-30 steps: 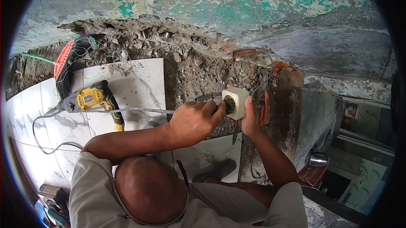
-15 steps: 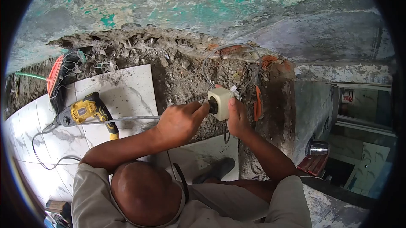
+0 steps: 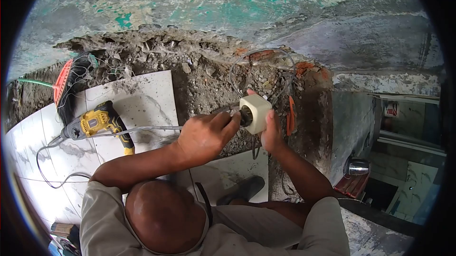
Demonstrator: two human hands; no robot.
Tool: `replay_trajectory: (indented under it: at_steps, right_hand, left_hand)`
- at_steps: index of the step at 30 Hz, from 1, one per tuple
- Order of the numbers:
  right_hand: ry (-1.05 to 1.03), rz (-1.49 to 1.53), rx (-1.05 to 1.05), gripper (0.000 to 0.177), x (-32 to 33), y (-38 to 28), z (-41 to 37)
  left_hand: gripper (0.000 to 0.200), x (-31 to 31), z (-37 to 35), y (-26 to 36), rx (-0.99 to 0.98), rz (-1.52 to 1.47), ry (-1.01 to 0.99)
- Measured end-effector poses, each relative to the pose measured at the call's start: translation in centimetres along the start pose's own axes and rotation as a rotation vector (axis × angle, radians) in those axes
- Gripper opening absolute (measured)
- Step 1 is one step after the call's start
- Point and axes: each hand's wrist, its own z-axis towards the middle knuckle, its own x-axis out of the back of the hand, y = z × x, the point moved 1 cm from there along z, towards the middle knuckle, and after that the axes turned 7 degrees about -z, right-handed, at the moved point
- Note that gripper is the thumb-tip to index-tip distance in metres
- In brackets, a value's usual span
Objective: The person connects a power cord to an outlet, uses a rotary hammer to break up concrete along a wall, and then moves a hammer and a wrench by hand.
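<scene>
Between both hands is a cream-coloured socket box (image 3: 259,112), tilted over the rubble. My right hand (image 3: 271,132) wraps its right side, with fingers behind it and the thumb along the edge. My left hand (image 3: 205,136) pinches a black plug (image 3: 245,116) right at the face of the box; its pins are hidden. A grey cable (image 3: 152,128) runs leftward from that hand past the drill. Another grey cable (image 3: 231,78) loops on the ground behind the box.
A yellow and black power drill (image 3: 97,123) lies on the marble-look tiles (image 3: 149,87). An orange broom (image 3: 63,82) with black bristles is at the left. Broken soil and rubble (image 3: 199,85) fill the strip along the peeling wall (image 3: 190,9). An orange-handled tool (image 3: 290,116) lies right of the box.
The socket box has shifted slightly right and turned, showing more of its side. Both hands have moved a little with it; the black plug stays at its face.
</scene>
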Motion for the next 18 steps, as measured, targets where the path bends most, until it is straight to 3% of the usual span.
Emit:
replay_trajectory:
  at_steps: [15,18]
  right_hand:
    - [-0.020,0.118,-0.087,0.071,-0.27,0.03,0.29]
    - [-0.044,0.037,-0.043,0.068,-0.16,-0.02,0.39]
  left_hand:
    - [0.049,-0.26,-0.35,-0.10,-0.004,-0.016,0.025]
    - [0.037,-0.25,-0.30,-0.09,0.006,0.013,0.049]
